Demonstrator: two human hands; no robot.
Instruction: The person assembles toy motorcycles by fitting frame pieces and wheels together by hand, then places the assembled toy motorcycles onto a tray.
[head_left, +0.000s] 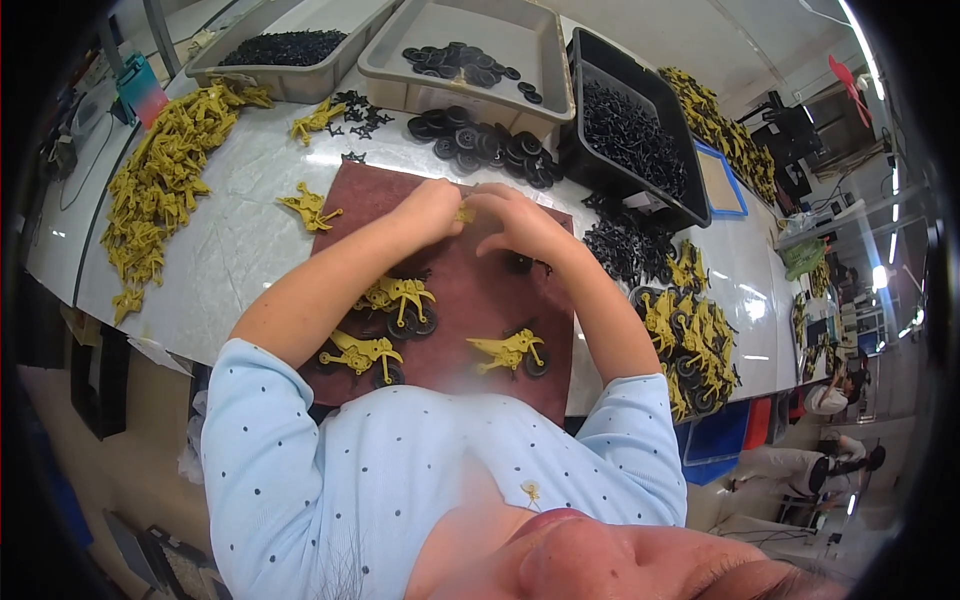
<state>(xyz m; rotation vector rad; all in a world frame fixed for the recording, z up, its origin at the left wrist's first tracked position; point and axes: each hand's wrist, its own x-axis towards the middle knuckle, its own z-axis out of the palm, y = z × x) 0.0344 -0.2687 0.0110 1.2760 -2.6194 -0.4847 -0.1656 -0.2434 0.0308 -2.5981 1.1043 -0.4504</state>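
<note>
My left hand (432, 208) is closed on a small yellow plastic part (464, 217), mostly hidden by the fingers, above a dark red mat. Close beside it, my right hand (518, 222) is curved, thumb apart from the fingers, its fingertips near that part. Under the right hand a dark round piece (521, 263) shows in part. On the mat (455, 300) lie yellow motorcycle-shaped assemblies with black wheels: two at the left, one (398, 298) above the other (362, 354), and a single one (510, 350) at the right. A yellow part (310, 207) lies at the mat's left edge.
A heap of yellow parts (165, 175) covers the table's left. Behind the mat are loose black wheels (490, 143) and bins of small black parts (285, 47), wheels (545, 112) and black pieces (630, 135). Finished-looking assemblies (690, 345) pile up at right.
</note>
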